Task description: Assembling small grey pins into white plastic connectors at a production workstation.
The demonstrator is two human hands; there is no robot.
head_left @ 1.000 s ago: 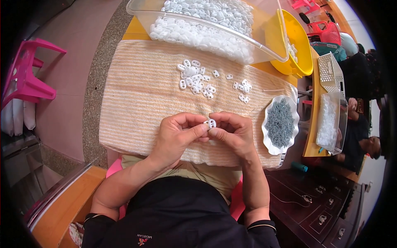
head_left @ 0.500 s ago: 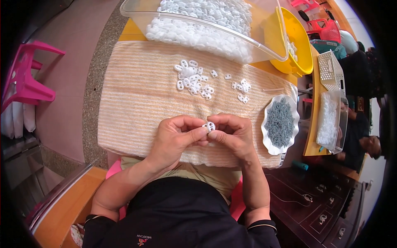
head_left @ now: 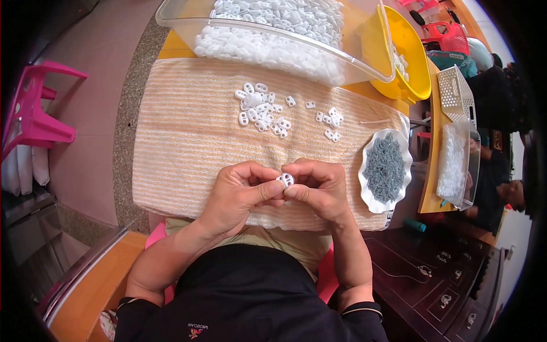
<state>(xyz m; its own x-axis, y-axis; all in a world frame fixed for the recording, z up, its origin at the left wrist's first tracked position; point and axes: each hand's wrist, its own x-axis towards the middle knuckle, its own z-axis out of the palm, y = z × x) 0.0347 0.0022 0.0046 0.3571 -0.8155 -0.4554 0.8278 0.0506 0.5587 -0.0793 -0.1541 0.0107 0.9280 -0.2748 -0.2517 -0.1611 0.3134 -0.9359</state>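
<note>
Between my two hands, above the towel, is a small white plastic two-hole piece [head_left: 287, 179], shaped like a cord lock. My left hand [head_left: 246, 191] pinches its left side between thumb and fingers. At its right side, my right hand [head_left: 317, 187] grips it with thumb and forefinger. My fingers cover part of it. Beyond my hands lies a loose pile of similar white pieces [head_left: 259, 108], with a smaller group [head_left: 331, 118] to its right. A white wavy-rimmed dish [head_left: 364, 194] on the right holds many small grey parts [head_left: 386, 168] that look like springs.
A striped towel [head_left: 176, 137] covers the table. At the back stand a clear plastic bin [head_left: 364, 62] full of white pieces and a yellow tub [head_left: 419, 68]. A pink stool [head_left: 43, 114] is at left. Another person sits at the right table, near a clear tray [head_left: 470, 171].
My hands stay together on the white piece, which has shifted slightly down and tilted a little. The view has moved slightly. The piles look unchanged.
</note>
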